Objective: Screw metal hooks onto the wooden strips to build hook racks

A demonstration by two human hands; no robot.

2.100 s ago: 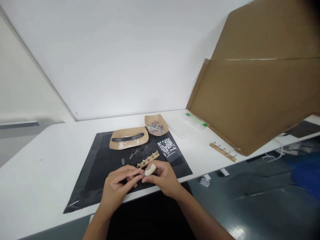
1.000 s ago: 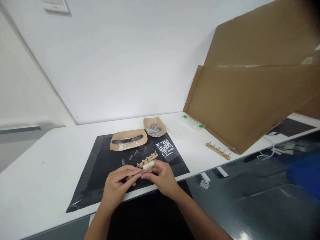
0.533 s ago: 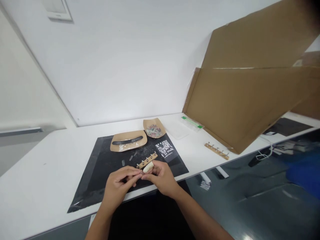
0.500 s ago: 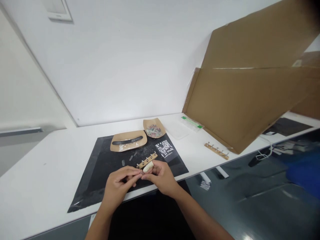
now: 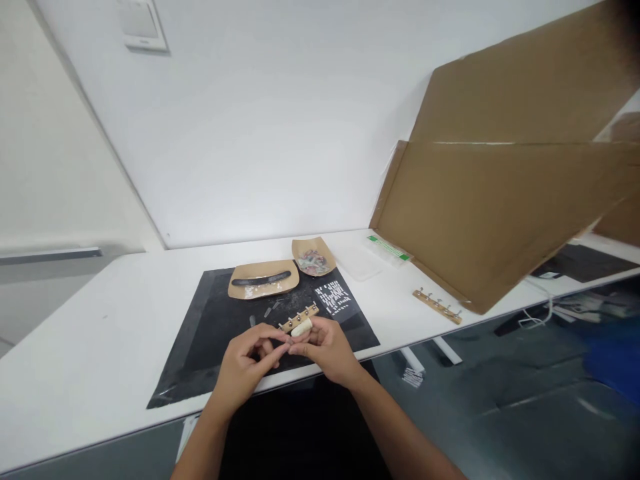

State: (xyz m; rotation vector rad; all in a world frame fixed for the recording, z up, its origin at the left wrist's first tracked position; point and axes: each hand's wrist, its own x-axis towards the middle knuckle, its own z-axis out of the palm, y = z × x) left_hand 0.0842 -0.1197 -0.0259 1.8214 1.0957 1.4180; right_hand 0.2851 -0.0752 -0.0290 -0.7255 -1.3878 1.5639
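My left hand pinches a tiny piece at its fingertips, too small to name. Its fingertips meet those of my right hand, which is closed around the same spot. A cream-coloured cover sits on a finger of my right hand. Just beyond the hands, a wooden strip with metal pegs lies on the black mat. A few small translucent pieces are left of the strip, and a sheet with many small white pieces is at its right.
A tan tray holds a dark curved file and white bits. Another tray holds colourful pieces. A clear box with a green label, a second pegged strip and a large cardboard sheet are to the right.
The view has shifted slightly, so the table items appear a little further right. Both hands remain together at the fingertips, in nearly the same pose.
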